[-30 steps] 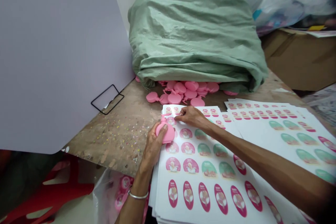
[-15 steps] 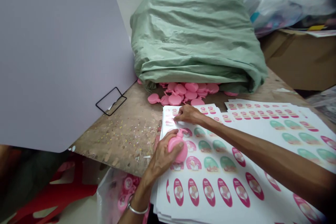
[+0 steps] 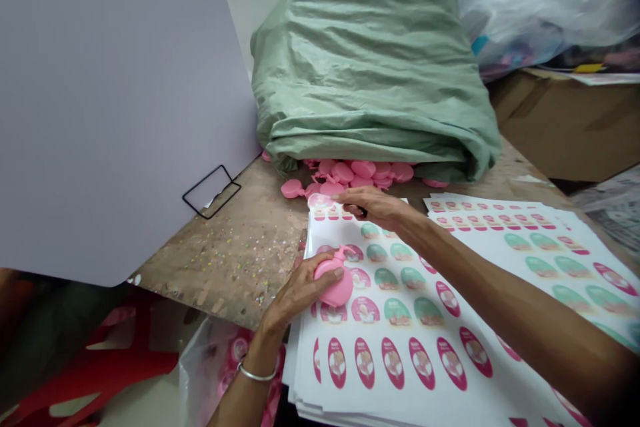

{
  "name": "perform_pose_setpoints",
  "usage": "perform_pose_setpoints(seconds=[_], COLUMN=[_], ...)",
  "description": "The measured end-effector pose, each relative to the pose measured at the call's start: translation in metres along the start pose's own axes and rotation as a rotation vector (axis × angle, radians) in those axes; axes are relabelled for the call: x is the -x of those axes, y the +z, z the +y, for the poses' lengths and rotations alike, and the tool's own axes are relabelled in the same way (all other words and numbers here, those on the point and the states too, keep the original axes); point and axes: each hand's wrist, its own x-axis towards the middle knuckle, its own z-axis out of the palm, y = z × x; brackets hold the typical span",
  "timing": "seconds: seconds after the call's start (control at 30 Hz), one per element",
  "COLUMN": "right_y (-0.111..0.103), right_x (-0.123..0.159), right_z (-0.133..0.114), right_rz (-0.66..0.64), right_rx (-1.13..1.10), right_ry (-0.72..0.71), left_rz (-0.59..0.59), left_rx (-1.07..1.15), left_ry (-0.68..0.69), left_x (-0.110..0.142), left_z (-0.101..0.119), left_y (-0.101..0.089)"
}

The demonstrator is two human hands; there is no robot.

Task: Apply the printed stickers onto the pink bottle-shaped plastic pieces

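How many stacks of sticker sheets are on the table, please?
2: the left stack under the pink bottle, and the right stack, partly behind the right forearm. Others may be hidden.

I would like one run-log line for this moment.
left hand: holding pink bottle | right hand: holding sticker | sticker sheets: stacked below | green sack: behind pink pile

A pale grey panel (image 3: 115,100) fills the upper left; a cardboard box (image 3: 570,123) sits at right; a red chair (image 3: 125,353) occupies the lower left.
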Motion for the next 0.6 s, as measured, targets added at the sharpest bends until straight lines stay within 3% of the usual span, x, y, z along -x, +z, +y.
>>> perform_pose_setpoints(seconds=[0.13, 0.2, 0.33, 0.6], right_y=[-0.017, -0.016, -0.004, 0.0], right_x=[0.048, 0.078, 0.124, 0.137], right_z=[-0.01, -0.01, -0.002, 0.012], right_rz=[0.119, 0.151, 0.11, 0.045], right_rx=[-0.247, -0.215, -0.068, 0.091], right_ry=[-0.028, -0.031, -0.054, -0.107], left_rz=[0.004, 0.001, 0.074, 0.082], left_rx=[0.397, 0.571, 0.701, 0.688], left_ry=[-0.116, -0.16, -0.235, -0.29], left_x=[0.008, 0.013, 0.018, 0.016], left_z=[0.001, 0.006, 0.016, 0.021], left_y=[0.01, 0.018, 0.034, 0.043])
